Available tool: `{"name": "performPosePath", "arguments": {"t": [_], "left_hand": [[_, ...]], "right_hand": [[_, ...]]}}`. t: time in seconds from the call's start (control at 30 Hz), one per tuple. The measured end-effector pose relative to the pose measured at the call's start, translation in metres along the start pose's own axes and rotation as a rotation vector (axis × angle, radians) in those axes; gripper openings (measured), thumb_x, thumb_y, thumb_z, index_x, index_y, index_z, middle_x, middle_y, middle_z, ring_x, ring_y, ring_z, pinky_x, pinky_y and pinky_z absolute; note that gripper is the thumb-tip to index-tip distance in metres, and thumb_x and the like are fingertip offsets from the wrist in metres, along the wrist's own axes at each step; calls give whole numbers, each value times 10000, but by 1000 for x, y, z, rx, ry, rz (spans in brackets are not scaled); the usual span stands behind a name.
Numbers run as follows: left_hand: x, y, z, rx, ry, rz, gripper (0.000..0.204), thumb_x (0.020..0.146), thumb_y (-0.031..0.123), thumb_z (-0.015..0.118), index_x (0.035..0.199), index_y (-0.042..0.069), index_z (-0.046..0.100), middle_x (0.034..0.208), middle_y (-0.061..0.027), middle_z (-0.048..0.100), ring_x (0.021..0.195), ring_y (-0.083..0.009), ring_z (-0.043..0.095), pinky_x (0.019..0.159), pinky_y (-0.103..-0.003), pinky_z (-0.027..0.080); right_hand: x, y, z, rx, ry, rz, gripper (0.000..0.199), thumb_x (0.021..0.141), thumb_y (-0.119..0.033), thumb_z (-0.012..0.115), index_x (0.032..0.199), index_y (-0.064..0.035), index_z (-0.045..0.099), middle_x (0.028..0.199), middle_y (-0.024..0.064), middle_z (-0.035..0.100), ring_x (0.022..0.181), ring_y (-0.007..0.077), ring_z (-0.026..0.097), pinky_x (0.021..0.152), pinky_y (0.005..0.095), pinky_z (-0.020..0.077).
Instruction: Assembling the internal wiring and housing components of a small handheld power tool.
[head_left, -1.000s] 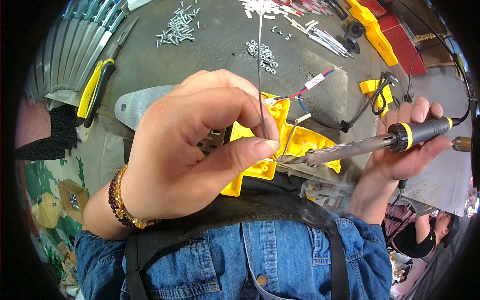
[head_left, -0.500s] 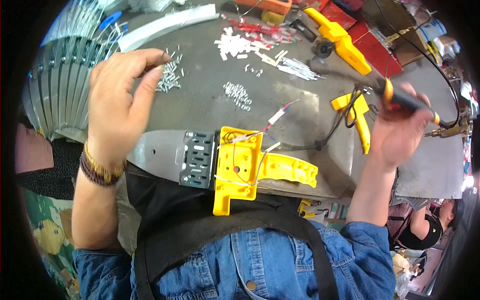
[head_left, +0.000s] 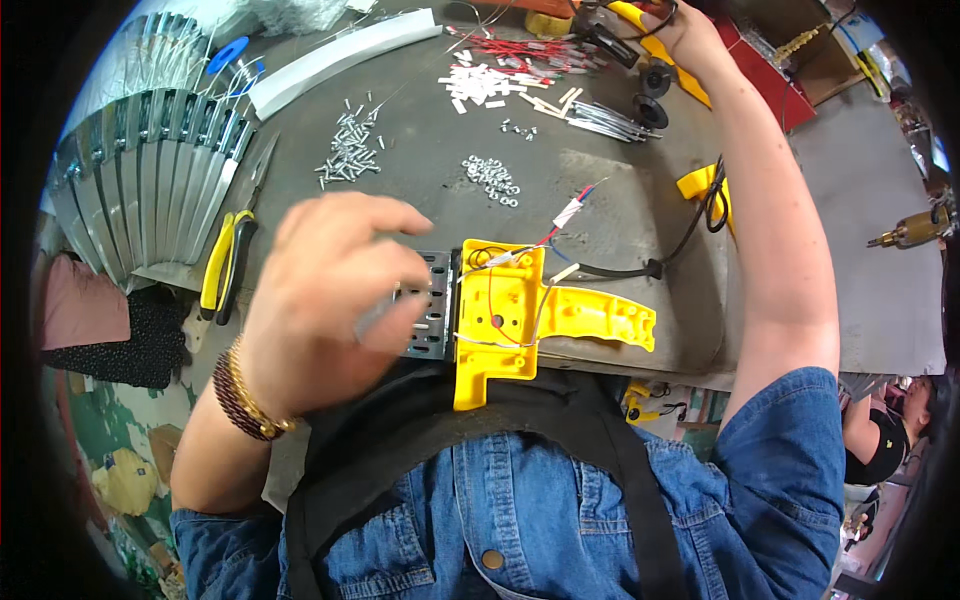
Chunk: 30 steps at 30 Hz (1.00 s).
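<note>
Over the dark slotted metal bracket (head_left: pixel 437 330) hovers my left hand (head_left: pixel 335 290), blurred, its fingers half curled and apart, with nothing seen in it. The bracket joins a yellow plastic half-housing (head_left: pixel 500 345) with a handle, lying open side up at the table's near edge. Thin wires run through the housing, and a black cable (head_left: pixel 620 270) leads off to the right. My right hand (head_left: pixel 692 42) reaches to the far right, its fingers curled at another yellow housing piece (head_left: pixel 655 48) and a thin black cord. What it grips cannot be made out.
Screws (head_left: pixel 350 148), small nuts (head_left: pixel 490 178), white sleeves (head_left: pixel 475 83) and metal rods (head_left: pixel 610 122) lie in piles. Yellow-handled pliers (head_left: pixel 228 262) rest at the left beside fanned metal plates (head_left: pixel 150 190). A yellow part (head_left: pixel 712 185) sits under my right forearm. A brass-coloured tool (head_left: pixel 905 232) is at the right.
My right hand has gone up and away to the far yellow piece; the black-and-orange driver it held is no longer seen. My left hand has moved right and nearer, from the screws to the bracket.
</note>
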<state>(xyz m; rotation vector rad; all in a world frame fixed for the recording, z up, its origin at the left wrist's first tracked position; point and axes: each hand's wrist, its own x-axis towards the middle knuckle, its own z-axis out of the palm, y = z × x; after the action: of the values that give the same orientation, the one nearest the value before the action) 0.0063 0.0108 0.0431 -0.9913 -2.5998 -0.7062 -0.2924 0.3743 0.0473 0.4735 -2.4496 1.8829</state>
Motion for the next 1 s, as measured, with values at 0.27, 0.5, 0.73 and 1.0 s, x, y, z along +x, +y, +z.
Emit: {"name": "performPosePath", "arguments": {"t": [0.27,0.5,0.73,1.0], "left_hand": [[15,10,-1,5,-197,133,364,606,98,764,944,67,634,1258,-159,590,1143,-371,558,964,-481,415],[-1,-7,26,-29,-312,71,940,538,220,890,1357,8,481,1276,-203,562,1177,-383,548,1023,-456,413],[-3,-13,34,-210,-122,7,956,529,135,896,1370,2,461,1198,-183,602,1094,-375,584,947,-432,460],[-7,-13,36,-191,-105,5,934,538,137,883,1370,30,471,1187,-172,604,1076,-369,586,944,-437,456]], "right_hand": [[-166,-46,37,-401,195,-250,152,960,-149,644,1024,-12,654,998,49,690,915,110,619,813,238,479],[-299,-66,116,-824,-417,-827,455,679,-363,757,1023,-74,688,969,37,630,869,199,617,803,358,507],[-285,-63,148,-771,-508,-738,598,654,-406,728,1120,-41,635,1185,95,612,1168,266,560,1016,411,456],[-276,-63,159,-795,-621,-695,533,690,-473,698,1007,-61,580,1224,114,608,1154,277,561,1039,402,430]]}}
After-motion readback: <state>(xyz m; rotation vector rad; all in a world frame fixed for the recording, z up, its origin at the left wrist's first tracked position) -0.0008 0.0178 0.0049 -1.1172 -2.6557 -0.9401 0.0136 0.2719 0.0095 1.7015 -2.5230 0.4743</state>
